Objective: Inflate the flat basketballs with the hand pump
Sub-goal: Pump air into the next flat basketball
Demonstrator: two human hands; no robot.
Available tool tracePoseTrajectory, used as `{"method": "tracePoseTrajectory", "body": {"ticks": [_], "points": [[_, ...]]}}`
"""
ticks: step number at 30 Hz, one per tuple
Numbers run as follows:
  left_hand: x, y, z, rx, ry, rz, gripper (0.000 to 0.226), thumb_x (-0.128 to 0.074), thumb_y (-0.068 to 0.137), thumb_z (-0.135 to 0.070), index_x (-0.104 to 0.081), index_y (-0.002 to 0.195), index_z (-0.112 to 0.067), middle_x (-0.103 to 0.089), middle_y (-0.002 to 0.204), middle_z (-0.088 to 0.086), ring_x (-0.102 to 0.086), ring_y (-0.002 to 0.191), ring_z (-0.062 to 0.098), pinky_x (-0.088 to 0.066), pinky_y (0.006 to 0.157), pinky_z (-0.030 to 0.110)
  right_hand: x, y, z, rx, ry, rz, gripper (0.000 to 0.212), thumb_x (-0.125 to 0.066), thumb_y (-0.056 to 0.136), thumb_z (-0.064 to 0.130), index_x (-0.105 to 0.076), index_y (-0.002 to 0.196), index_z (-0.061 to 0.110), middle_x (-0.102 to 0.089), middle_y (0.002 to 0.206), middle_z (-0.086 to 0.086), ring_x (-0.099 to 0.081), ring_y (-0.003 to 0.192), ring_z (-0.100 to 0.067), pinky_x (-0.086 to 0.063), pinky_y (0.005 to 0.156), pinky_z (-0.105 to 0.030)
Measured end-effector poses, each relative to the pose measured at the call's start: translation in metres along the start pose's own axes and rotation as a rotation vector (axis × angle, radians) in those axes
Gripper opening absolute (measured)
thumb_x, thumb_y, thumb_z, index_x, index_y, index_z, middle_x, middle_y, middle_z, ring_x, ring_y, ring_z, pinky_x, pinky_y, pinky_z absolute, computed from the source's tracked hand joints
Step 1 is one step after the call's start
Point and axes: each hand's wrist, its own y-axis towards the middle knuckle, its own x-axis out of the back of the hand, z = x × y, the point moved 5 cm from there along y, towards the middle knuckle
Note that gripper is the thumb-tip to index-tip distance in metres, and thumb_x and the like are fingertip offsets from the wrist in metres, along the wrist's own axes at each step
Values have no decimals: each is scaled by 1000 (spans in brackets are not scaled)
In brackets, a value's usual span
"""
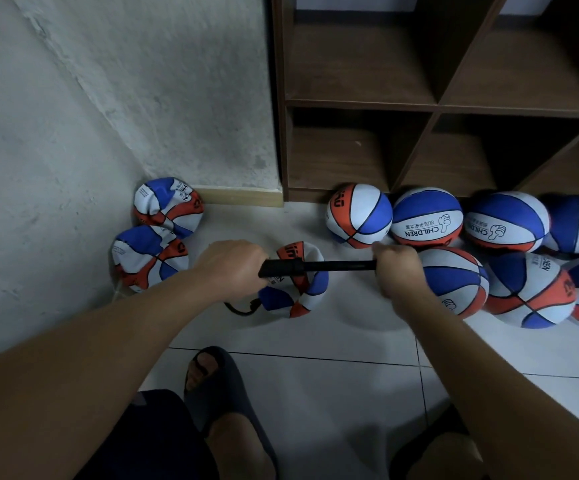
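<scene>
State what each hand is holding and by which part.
Both hold the black hand pump above the flat ball. The left hand grips its thicker barrel end; the right hand grips the other end, which its fingers hide.

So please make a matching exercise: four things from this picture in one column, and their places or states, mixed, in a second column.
Things:
1. hand pump
2. crumpled ball in the corner
3. hose
4. ball with CHILDREN print

Places or states:
A. round and full, before the shelf
B. held level by both hands
C. flat, against the wall
D. curls on the floor beside the ball under the pump

Pairs: 1-B, 2-C, 3-D, 4-A
</scene>
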Motion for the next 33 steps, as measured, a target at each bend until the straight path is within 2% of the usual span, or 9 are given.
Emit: {"method": "tracePoseTrajectory", "body": {"ticks": [2, 4, 8, 13, 17, 25, 28, 31, 33], "points": [[-1, 0, -4, -1, 0, 1, 16, -71, 91, -37, -65, 79, -28, -63, 71, -6, -63, 62, 15, -41, 53, 29, 4, 4, -2, -14, 22, 4, 22, -55, 101, 23, -52, 81, 13, -43, 71, -6, -42, 63, -23, -35, 55, -32], [-1, 0, -13, -4, -2, 15, 12, -73, 90, -36, -67, 84, -28, -64, 73, -6, -64, 63, 15, -40, 52, 29, -9, -1, -3, 16, 9, 15, 25, -52, 102, 23, -55, 79, 16, -47, 71, -3, -44, 63, -20, -39, 56, -34], [2, -2, -24, -15, -37, 18, 25, -73, 88, -28, -55, 71, -27, -62, 70, -3, -61, 60, 17, -35, 50, 29, -43, -29, 2, 143, -55, 1, 38, -47, 109, 27, -51, 75, 13, -46, 68, -3, -43, 65, -19, -36, 61, -37], [-2, -7, -35, -57, -29, 69, 13, -75, 89, -32, -69, 89, -20, -65, 75, 0, -65, 64, 22, -50, 56, 32, -65, -50, 4, 181, -53, 76, 43, -45, 113, 32, -49, 74, 15, -46, 66, -2, -41, 61, -16, -35, 59, -35], [1, -5, -34, -76, 3, 53, 18, -75, 90, -34, -64, 85, -21, -64, 74, 0, -65, 63, 23, -51, 57, 33, -73, -53, 7, 153, -24, 126, 41, -46, 113, 34, -53, 76, 16, -46, 66, -2, -42, 61, -16, -37, 60, -35], [3, -3, -36, -71, -6, 35, 25, -72, 89, -27, -53, 73, -26, -64, 71, -1, -64, 61, 22, -48, 54, 32, -65, -46, 6, 162, -35, 152, 41, -49, 111, 33, -53, 75, 15, -43, 60, 2, -39, 53, -12, -35, 54, -32], [6, -3, -27, -52, -14, -4, 27, -70, 90, -29, -51, 71, -28, -62, 70, -4, -60, 59, 16, -38, 52, 30, -43, -29, 6, 143, -34, 97, 32, -53, 108, 29, -53, 78, 16, -42, 66, -2, -40, 63, -19, -36, 60, -36], [7, -1, -11, -27, 2, -19, 27, -68, 92, -34, -51, 71, -30, -61, 71, -6, -60, 61, 14, -41, 53, 30, -13, -10, 5, 70, 9, 20, 26, -55, 103, 26, -51, 80, 15, -41, 69, -3, -38, 64, -20, -34, 58, -35], [6, 0, -3, -3, 4, -27, 29, -68, 93, -35, -52, 70, -29, -61, 70, -6, -59, 60, 14, -37, 52, 29, -1, -3, 6, 67, 21, -11, 28, -55, 105, 26, -52, 80, 14, -42, 71, -4, -39, 65, -20, -35, 60, -34]]}}
